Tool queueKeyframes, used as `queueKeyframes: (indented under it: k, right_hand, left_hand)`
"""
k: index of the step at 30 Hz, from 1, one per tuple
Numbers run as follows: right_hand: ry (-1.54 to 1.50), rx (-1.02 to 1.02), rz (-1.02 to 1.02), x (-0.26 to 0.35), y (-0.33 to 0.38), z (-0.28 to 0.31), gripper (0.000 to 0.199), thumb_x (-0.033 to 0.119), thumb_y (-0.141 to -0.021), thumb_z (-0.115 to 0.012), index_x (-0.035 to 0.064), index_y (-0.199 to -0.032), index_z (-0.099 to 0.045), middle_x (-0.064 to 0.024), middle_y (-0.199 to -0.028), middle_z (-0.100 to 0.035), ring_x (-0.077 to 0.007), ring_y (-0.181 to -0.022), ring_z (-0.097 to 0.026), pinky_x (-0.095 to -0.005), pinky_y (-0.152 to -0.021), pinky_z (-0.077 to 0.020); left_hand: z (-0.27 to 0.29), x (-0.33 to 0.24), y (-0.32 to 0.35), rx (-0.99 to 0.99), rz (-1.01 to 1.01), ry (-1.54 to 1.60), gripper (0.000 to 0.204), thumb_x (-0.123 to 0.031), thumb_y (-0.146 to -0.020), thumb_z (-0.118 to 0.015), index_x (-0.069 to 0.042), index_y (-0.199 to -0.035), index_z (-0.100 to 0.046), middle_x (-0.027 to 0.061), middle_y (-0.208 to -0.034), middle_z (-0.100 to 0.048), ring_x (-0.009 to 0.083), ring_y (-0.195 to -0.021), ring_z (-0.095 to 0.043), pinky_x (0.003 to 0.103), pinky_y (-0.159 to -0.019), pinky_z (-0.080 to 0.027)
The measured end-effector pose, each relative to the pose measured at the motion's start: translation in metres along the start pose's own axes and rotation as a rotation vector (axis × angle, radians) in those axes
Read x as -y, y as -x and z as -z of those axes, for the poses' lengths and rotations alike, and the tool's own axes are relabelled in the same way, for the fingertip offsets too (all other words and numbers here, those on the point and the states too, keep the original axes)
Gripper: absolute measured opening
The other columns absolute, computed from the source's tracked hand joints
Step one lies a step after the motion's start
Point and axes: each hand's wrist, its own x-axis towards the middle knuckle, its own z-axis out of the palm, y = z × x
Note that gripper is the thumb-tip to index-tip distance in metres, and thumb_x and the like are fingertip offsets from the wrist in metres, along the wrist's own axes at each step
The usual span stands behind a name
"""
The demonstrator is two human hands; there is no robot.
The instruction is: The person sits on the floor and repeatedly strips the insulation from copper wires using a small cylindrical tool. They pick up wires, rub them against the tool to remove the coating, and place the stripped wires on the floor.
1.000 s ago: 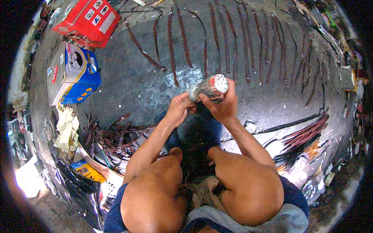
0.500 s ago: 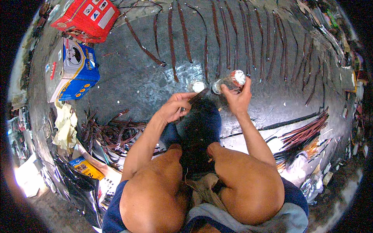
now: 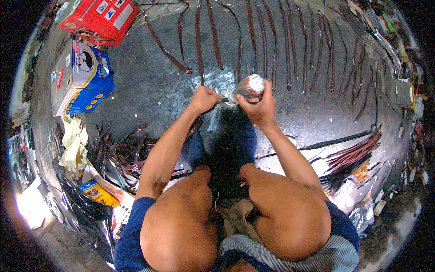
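My left hand (image 3: 205, 99) is closed in a pinch on a dark brown strip (image 3: 195, 124). Part of that strip hangs below the fingers, and a short end points right. Around a blurred, white-and-red can-like container (image 3: 249, 87) wraps my right hand (image 3: 259, 106), holding it tilted with its pale end up and its lower end at the strip's end. A small whitish round thing (image 3: 230, 104) shows on the floor just beneath, mostly covered by the strip and the container. Whether anything leaves the container is too blurred to tell.
Several dark brown strips (image 3: 290, 45) lie in a row across the grey floor ahead. A red box (image 3: 102, 20) and a blue-and-white box (image 3: 86, 81) stand at left. Tangled strips (image 3: 129, 154) are heaped left of my legs; a reddish-brown bundle (image 3: 355, 152) lies right.
My right hand has brought the container left and tilted it toward the strip. My left hand has moved slightly up and left, the strip now held out sideways.
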Motion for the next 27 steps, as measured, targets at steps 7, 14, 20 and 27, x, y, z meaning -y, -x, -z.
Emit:
queueKeyframes:
  k: [7, 14, 20, 27]
  right_hand:
    - [0.334, 0.041, 0.452, -0.021, 0.006, -0.027, 0.066, 0.025, -0.075, -0.085, 0.0017, -0.126, -0.050, -0.0190, -0.106, -0.068, -0.0374, -0.090, -0.070, -0.0427, -0.075, -0.0583]
    - [0.096, 0.214, 0.307, -0.011, 0.016, -0.018, 0.059, 0.018, -0.079, -0.077, 0.0035, -0.130, -0.051, -0.0184, -0.122, -0.062, -0.0379, -0.097, -0.067, -0.0410, -0.086, -0.0562]
    - [0.058, 0.186, -0.254, -0.079, -0.006, -0.021, 0.039, 0.013, -0.076, -0.077, 0.0057, -0.112, -0.064, -0.0121, -0.098, -0.071, -0.0297, -0.085, -0.070, -0.0406, -0.079, -0.0560]
    - [-0.348, 0.188, -0.503, -0.087, -0.016, -0.033, 0.028, 0.003, -0.077, -0.076, 0.0072, -0.100, -0.061, -0.0066, -0.080, -0.070, -0.0159, -0.071, -0.066, -0.0312, -0.060, -0.0523]
  left_hand:
    - [-0.006, -0.011, 0.019, -0.159, -0.107, -0.204, 0.034, -0.009, -0.073, -0.071, -0.005, -0.107, -0.073, 0.0160, -0.095, -0.071, 0.0272, -0.090, -0.070, 0.037, -0.085, -0.054]
    - [-0.015, -0.030, 0.044, -0.227, -0.682, 0.057, 0.071, -0.007, -0.070, -0.084, -0.009, -0.132, -0.051, 0.0172, -0.123, -0.065, 0.0304, -0.114, -0.065, 0.040, -0.095, -0.053]
    - [-0.019, -0.042, 0.039, -0.141, -0.481, 0.071, 0.055, -0.011, -0.077, -0.083, -0.008, -0.123, -0.054, 0.0175, -0.107, -0.068, 0.0346, -0.103, -0.068, 0.040, -0.085, -0.054]
    - [-0.020, -0.039, 0.038, -0.121, -0.450, 0.118, 0.046, -0.012, -0.080, -0.081, -0.005, -0.118, -0.056, 0.0202, -0.103, -0.069, 0.0369, -0.102, -0.068, 0.041, -0.083, -0.053]
